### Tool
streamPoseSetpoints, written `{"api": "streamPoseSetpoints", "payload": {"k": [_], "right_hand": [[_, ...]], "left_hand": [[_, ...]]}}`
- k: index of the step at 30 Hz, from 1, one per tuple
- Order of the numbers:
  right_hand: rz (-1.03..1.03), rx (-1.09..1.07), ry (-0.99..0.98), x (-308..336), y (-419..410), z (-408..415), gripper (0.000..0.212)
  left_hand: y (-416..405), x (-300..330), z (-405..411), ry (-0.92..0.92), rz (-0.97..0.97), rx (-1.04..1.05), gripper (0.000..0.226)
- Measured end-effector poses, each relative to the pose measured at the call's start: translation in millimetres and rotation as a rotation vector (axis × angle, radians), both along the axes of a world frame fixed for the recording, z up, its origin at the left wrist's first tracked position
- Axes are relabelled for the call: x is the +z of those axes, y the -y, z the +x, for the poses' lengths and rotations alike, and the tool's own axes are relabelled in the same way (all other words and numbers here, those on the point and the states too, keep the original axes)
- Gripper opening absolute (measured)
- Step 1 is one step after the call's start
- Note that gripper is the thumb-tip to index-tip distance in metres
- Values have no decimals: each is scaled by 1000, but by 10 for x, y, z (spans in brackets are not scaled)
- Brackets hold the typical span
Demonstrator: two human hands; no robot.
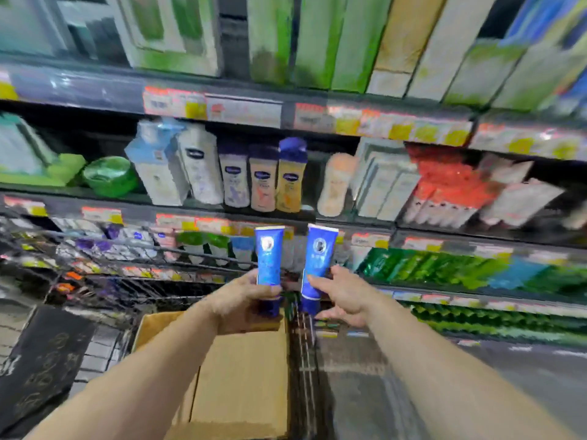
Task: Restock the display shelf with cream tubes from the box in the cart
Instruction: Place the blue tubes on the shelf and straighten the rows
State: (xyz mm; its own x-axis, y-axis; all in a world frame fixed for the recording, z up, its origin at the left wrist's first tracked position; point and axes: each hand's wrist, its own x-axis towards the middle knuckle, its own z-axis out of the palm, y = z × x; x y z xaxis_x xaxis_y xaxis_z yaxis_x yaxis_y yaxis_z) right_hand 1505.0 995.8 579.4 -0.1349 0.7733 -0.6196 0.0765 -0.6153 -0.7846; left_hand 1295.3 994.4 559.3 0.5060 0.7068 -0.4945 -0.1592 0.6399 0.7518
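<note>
Only one view here, the head cam, and it's pretty smeary, so take the fine detail with a grain of salt.

Progress-wise: looks like mid-restock to me. Both hands are up in the middle of the frame, each with one blue cream tube, and neither tube is on the display shelf (317,228) yet. The cardboard box (241,376) sits low center in the wire cart (95,281), its flaps blocking any look inside, so I can't tell how many tubes are left. I also can't pick out which shelf slot these belong in; the rows behind the hands are too blurry to match. So what's left, as far as I can judge: place these two, then more trips to the box.

Grips: the left hand (244,300) is closed around the lower half of the left tube (269,255), cap end down, tube upright with its crimped end on top. The right hand (343,296) has the right tube (317,262) pinched near its lower part between thumb and fingers, looser looking, with the tube tilted slightly to the right. The two tubes are near each other but not touching, both held above the box's far edge and in front of the lower shelf rows.
</note>
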Motion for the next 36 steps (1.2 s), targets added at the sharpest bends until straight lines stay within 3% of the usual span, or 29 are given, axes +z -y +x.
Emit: {"api": "streamPoseSetpoints", "payload": {"k": [3, 7, 12, 16, 18, 21, 26, 29, 36], "right_hand": [[88, -85, 16, 320, 202, 589, 21], [197, -184, 17, 703, 561, 1529, 7], [282, -311, -6, 1093, 1108, 3007, 21], [378, -410, 42, 1453, 1506, 3987, 21], [434, -438, 73, 1608, 1649, 4360, 24], [500, -465, 98, 1789, 1797, 4763, 24], [542, -506, 101, 1867, 1746, 5236, 23], [560, -503, 104, 1903, 1535, 5462, 21], [654, -523, 165, 2059, 813, 6080, 23]], "left_hand": [[-80, 307, 576, -14, 92, -108, 64], [-22, 624, 1606, 0, 197, -157, 53], [363, 1073, 3204, -8, 345, -209, 57], [634, 1419, 4269, 26, 445, -247, 74], [713, 1583, 4651, 54, 456, -205, 55], [725, 1789, 5048, 56, 490, -167, 28], [548, 2014, 5481, 7, 607, -91, 10], [355, 2081, 5664, -16, 670, -61, 14], [-414, 2211, 6049, -21, 709, -6, 48]]}}
